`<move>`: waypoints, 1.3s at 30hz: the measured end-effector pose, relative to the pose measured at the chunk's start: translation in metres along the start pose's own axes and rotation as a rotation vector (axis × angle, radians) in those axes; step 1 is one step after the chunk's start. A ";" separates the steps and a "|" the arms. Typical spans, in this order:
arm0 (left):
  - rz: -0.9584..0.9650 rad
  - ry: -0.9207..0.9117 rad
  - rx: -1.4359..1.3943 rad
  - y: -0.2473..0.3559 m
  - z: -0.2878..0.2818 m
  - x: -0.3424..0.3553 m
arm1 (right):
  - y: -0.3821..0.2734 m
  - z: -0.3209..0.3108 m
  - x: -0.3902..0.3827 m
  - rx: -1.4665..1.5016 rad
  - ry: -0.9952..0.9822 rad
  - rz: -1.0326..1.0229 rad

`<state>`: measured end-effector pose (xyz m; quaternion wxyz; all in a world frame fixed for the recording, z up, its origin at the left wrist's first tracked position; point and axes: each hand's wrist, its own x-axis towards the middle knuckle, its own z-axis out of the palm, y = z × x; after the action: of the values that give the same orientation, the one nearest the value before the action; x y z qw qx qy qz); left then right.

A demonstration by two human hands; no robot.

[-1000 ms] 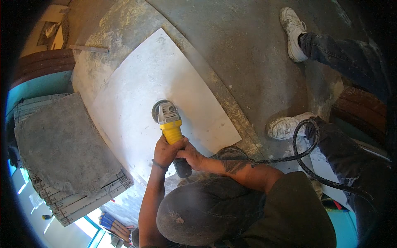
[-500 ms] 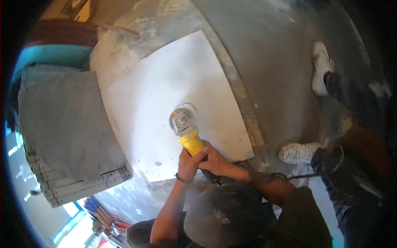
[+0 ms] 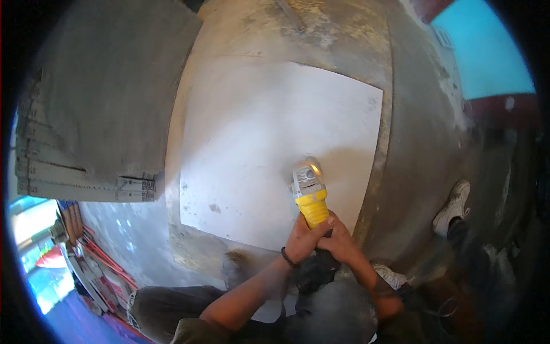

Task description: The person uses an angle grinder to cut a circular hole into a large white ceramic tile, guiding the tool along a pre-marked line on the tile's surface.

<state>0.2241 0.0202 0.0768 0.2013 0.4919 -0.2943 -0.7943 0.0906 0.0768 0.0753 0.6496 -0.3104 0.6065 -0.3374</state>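
Note:
A yellow angle grinder (image 3: 313,207) with a silver head and a rounded guard is held by both my hands over a large white sheet (image 3: 252,143). Its head points away from me and its disc is hard to make out in the blur. My left hand (image 3: 303,238), with a dark bracelet at the wrist, is closed around the left side of the grip. Against it on the right, my right hand (image 3: 341,239) wraps the same grip. The fingers of both hands are partly hidden. The sheet lies flat, with dark smudges near its near left edge.
A stack of large grey slabs (image 3: 114,97) stands left of the sheet. Red rods (image 3: 109,261) and other tools lie at the lower left. At right, another person's white shoe (image 3: 451,207) rests on the grey floor (image 3: 421,155).
My view has turned, so the sheet appears rotated clockwise. The grinder, still in both hands, has moved rightward over the sheet, closer to its right edge.

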 end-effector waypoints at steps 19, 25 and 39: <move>0.017 -0.111 -0.353 0.003 -0.014 0.017 | -0.061 0.010 0.013 -0.225 0.064 0.315; -0.008 -0.201 -0.439 0.009 -0.015 0.015 | -0.072 0.017 0.009 -0.235 0.120 0.314; 0.068 -0.176 -0.515 0.008 -0.013 0.021 | -0.084 0.024 0.013 -0.274 0.143 0.305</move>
<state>0.2268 -0.0014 0.0640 0.3198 0.3437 -0.1154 -0.8754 0.1102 0.0171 0.1377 0.6004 -0.2757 0.7310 -0.1706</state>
